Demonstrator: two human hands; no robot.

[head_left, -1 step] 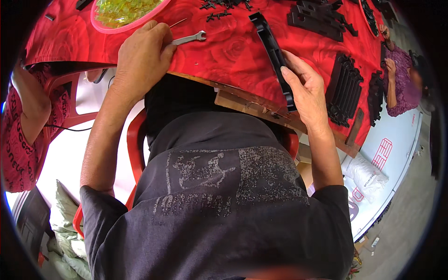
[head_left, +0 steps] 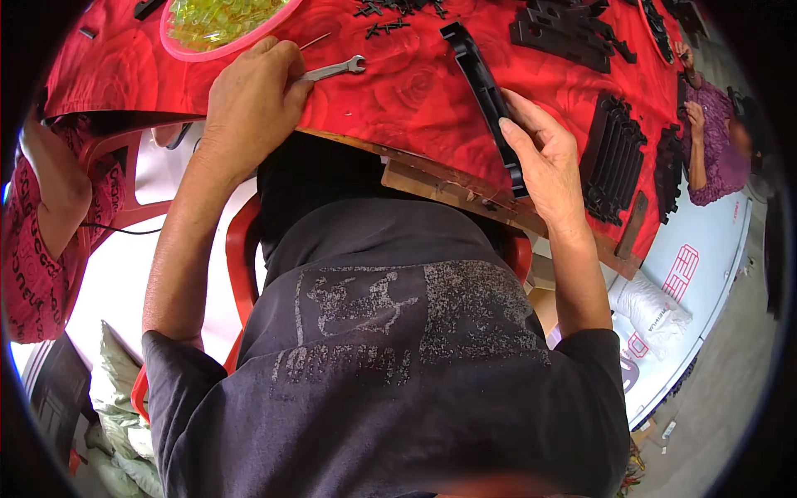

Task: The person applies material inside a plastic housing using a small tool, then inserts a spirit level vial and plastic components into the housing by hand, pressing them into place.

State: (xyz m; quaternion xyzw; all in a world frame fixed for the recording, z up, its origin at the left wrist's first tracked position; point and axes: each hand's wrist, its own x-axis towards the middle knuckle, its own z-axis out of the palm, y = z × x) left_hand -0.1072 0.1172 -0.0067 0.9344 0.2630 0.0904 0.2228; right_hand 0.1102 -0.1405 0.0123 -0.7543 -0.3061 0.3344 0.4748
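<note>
My right hand (head_left: pixel 544 149) grips a long, narrow black plastic part (head_left: pixel 483 100) near its lower end, thumb on the near face. The part stands tilted above the red cloth, its far end leaning to the left. My left hand (head_left: pixel 253 95) rests on the table, fingers curled and partly hidden. The handle of a silver open-end wrench (head_left: pixel 336 69) runs in between its thumb and fingers, with the jaw pointing right. A thin stick (head_left: pixel 317 39) shows beside the same hand. Against its knuckles is a pink-rimmed basin (head_left: pixel 217 56) of yellow-green clear pieces.
Small black cross-shaped pieces (head_left: pixel 388 27) lie at the far middle. Black plastic parts (head_left: pixel 560 37) are heaped at the far right, and a row of similar long parts (head_left: pixel 614 158) lies right of my hand. Co-workers sit left (head_left: pixel 58 224) and right (head_left: pixel 716 145).
</note>
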